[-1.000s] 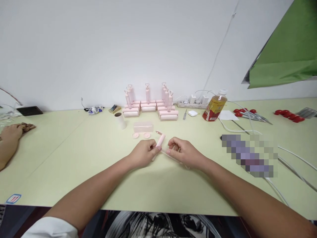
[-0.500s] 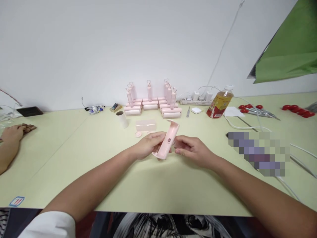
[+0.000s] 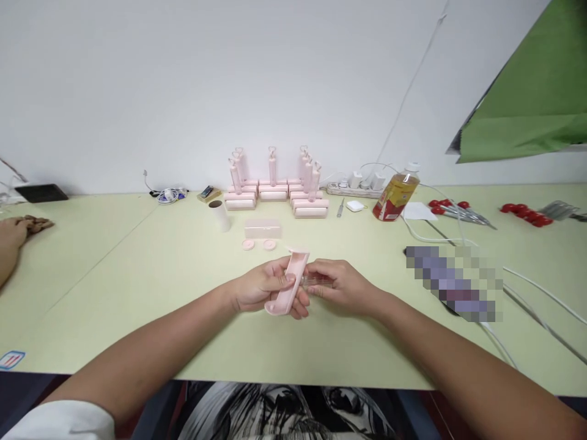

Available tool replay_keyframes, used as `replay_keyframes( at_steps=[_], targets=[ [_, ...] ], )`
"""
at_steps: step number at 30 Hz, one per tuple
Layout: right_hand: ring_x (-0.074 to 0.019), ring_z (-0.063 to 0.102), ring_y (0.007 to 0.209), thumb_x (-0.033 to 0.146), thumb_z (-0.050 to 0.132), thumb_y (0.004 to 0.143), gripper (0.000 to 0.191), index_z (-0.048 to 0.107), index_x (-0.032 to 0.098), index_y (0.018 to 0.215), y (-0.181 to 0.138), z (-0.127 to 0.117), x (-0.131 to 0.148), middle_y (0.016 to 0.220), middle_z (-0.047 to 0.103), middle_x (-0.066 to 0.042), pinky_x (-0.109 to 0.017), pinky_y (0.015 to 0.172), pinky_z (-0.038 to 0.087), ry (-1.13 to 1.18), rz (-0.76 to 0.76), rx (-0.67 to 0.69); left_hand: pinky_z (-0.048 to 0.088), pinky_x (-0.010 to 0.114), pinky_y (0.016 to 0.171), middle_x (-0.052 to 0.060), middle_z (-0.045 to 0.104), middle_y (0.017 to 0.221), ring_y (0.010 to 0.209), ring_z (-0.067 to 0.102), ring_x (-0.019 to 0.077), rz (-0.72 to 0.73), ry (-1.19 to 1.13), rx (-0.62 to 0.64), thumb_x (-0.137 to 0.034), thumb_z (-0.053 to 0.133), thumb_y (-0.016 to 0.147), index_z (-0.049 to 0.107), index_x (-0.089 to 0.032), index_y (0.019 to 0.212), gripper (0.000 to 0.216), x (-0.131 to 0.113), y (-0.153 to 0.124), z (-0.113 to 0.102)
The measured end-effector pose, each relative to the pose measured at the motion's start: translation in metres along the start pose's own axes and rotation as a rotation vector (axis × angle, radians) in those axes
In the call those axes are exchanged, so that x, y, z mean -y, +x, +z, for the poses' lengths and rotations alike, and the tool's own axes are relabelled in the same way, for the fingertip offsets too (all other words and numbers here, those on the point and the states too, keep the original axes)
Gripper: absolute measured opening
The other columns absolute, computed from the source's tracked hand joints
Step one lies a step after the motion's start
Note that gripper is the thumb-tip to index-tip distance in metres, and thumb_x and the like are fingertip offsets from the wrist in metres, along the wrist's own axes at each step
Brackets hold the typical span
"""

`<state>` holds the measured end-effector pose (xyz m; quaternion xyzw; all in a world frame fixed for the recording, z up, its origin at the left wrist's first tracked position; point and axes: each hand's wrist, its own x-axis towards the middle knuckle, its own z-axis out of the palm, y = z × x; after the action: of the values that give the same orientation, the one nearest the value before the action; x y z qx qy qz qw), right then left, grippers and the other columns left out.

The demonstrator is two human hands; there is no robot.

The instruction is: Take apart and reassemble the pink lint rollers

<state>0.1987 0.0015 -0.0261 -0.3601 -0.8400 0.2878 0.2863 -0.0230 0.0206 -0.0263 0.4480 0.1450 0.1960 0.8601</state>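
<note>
My left hand [image 3: 259, 288] is closed round a pink curved plastic roller cover [image 3: 290, 282], held above the pale green table [image 3: 137, 287] with one end pointing away from me. My right hand [image 3: 342, 286] pinches a clear thin plastic piece [image 3: 317, 280] against the side of that cover. Beyond my hands lie a pale pink box-shaped part [image 3: 262, 228], two small pink round caps [image 3: 258, 245] and a white paper roll core [image 3: 220, 214]. A group of assembled pink lint rollers [image 3: 273, 189] stands at the back by the wall.
Another person's hand [image 3: 13, 235] rests at the far left edge. A bottle of amber liquid [image 3: 395, 194], a power strip with plugs [image 3: 358, 186], white cables [image 3: 527, 287] and red-handled tools [image 3: 458, 211] lie to the right. A green sheet [image 3: 532, 98] hangs at upper right.
The pink cover was raised and tilted upright half a second ago; now it is lower and flatter in my left hand, with my right hand closer against its side.
</note>
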Motion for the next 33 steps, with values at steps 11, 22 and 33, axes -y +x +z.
replay_keyframes(
  at_steps=[11,22,33],
  targets=[
    [-0.0172,0.062,0.074,0.028,0.057,0.088,0.023,0.067,0.019,0.107,0.002,-0.006,-0.011,0.089,0.069,-0.007,-0.029,0.069,0.048,-0.156,0.050,-0.125,0.047,0.027,0.058,-0.001,0.058,0.062,0.053,0.056,0.0110,0.366,0.316,-0.287,-0.051,0.066,0.081,0.051,-0.017,0.089,0.039,0.006,-0.005,0.017],
    [-0.0173,0.059,0.075,0.035,0.063,0.082,0.029,0.067,0.018,0.105,0.002,-0.007,-0.011,0.085,0.066,-0.004,-0.029,0.067,0.048,0.046,0.199,-0.169,0.040,0.029,0.060,0.001,0.062,0.076,0.067,0.056,0.0178,0.156,1.603,-0.924,-0.037,0.046,0.092,0.053,-0.021,0.086,0.019,-0.067,-0.046,-0.050],
    [-0.0202,0.060,0.089,0.029,0.058,0.088,0.023,0.065,0.019,0.107,0.002,0.008,-0.009,0.100,0.068,-0.009,-0.033,0.079,0.048,-0.142,-0.007,0.011,0.034,0.037,0.067,0.010,0.057,0.079,0.074,0.046,0.0225,0.472,2.362,-0.739,-0.025,0.042,0.094,0.067,-0.018,0.087,0.028,-0.059,0.010,-0.099]
  ],
)
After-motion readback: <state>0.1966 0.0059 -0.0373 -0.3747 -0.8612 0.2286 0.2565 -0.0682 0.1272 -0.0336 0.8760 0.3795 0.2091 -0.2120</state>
